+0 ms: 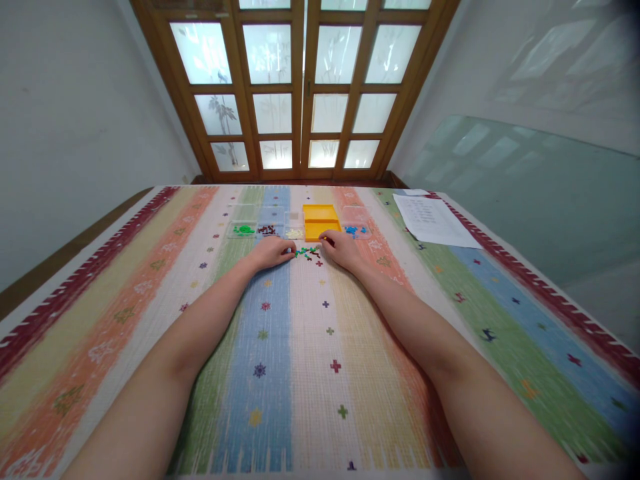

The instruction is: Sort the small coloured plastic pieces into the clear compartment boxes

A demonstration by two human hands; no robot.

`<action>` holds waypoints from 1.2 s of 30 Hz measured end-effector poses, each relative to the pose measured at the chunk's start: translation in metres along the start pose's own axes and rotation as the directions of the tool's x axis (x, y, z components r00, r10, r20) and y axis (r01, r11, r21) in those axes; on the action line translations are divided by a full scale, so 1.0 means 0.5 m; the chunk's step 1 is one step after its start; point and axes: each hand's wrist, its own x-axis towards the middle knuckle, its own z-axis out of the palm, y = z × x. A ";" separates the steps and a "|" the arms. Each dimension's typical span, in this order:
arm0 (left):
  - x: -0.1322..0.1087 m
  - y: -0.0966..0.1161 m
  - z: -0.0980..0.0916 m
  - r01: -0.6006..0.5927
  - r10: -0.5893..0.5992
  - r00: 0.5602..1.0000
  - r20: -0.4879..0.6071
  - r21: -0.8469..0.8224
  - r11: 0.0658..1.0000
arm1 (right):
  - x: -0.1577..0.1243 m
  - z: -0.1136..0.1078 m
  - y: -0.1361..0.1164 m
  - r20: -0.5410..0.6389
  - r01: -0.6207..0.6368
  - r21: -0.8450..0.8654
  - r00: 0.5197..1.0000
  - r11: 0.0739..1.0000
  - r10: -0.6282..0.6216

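On the tabletop (313, 373), small pieces (306, 251) lie between our left hand (274, 253) and right hand (342, 249), seemingly being handled, any pickup calling for precision; whether our curled fingers pinch one, we cannot tell.

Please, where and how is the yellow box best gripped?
The yellow box is probably best pinched at its near wall, coming from the person's side. It lies open, and clear boxes flank it left and right, so its side walls look harder to reach. The right hand is at its near right corner.
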 end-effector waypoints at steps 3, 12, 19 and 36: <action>0.000 -0.007 0.003 0.012 -0.014 0.998 -0.060 -0.033 0.999 | 0.000 0.000 -0.002 -0.003 0.000 0.012 1.000 1.000 0.000; -0.010 -0.072 0.005 0.241 -0.284 0.903 -0.323 -0.167 0.956 | 0.000 -0.001 -0.003 0.008 0.004 0.017 1.000 1.000 -0.004; -0.018 -0.123 0.000 0.505 -0.614 0.658 -0.436 -0.349 0.790 | -0.001 -0.005 -0.007 0.013 0.003 0.004 1.000 1.000 -0.003; -0.024 -0.105 -0.015 0.633 -0.683 0.608 -0.405 -0.273 0.724 | 0.001 0.002 0.001 0.015 0.000 0.013 1.000 1.000 -0.001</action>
